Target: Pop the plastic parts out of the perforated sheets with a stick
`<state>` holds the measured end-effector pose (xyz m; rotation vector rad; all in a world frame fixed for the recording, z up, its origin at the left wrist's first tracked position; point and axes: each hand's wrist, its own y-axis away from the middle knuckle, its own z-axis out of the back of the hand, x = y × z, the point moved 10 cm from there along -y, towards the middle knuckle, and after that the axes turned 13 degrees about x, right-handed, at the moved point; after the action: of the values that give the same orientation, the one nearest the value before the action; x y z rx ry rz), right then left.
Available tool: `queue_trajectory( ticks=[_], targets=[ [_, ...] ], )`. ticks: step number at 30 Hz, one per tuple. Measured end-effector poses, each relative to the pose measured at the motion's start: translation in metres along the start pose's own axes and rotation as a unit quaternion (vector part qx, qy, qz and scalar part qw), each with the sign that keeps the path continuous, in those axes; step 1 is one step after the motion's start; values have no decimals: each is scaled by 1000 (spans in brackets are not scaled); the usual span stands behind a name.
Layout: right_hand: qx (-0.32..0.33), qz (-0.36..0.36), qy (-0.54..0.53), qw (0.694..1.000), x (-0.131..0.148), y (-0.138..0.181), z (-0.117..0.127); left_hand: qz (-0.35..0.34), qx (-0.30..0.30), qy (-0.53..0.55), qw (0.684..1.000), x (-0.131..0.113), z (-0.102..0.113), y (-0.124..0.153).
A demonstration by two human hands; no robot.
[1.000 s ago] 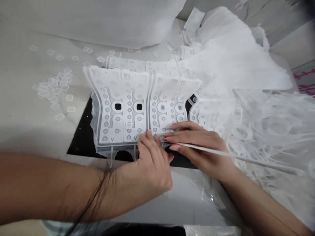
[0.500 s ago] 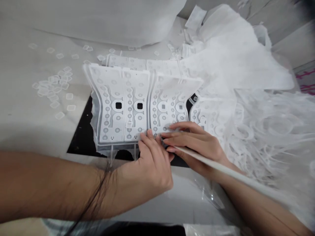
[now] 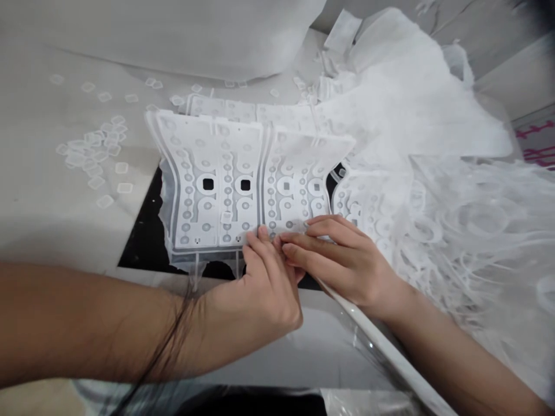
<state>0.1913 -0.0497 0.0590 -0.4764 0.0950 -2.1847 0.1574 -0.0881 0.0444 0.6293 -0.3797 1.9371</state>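
A white moulded rubber keypad sheet [image 3: 225, 173] with round buttons and two square holes lies over a black mat [image 3: 145, 242]. My left hand [image 3: 260, 289] pinches the sheet's near edge with closed fingers. My right hand [image 3: 342, 260] is closed on a thin white trim strip [image 3: 381, 346] that still joins the sheet's near edge and trails down to the right under my forearm. The fingertips of both hands meet at the sheet's lower middle.
A heap of white trimmed strips and rings [image 3: 468, 231] fills the right side. More keypad sheets [image 3: 373, 196] lie to the right and behind. Small square cut-outs [image 3: 97, 156] are scattered at the left. A large white bag [image 3: 182, 34] stands at the back.
My right hand has swung the white strip from pointing right to pointing down toward me, and its fingers have curled over the sheet's edge. My left hand has stayed put.
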Motion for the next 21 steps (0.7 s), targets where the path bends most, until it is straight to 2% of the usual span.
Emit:
queue_trajectory(
  ticks=[8,12,16,19,21],
  targets=[
    [-48,-62,-73,994,-16,8,-8,45,-2,56,997,8,-3,2],
    [-65,-85,-129,986,-22,10,0,42,-12,41,998,8,2,3],
    [-131,-211,-194,949,-52,24,16,40,-14,63,997,18,6,0],
    [-149,-290,-268,906,-78,37,16,-32,-23,172,984,33,-5,-10],
    [-136,-310,-323,884,-91,41,12,-138,-32,294,945,41,-16,-19]
  ],
)
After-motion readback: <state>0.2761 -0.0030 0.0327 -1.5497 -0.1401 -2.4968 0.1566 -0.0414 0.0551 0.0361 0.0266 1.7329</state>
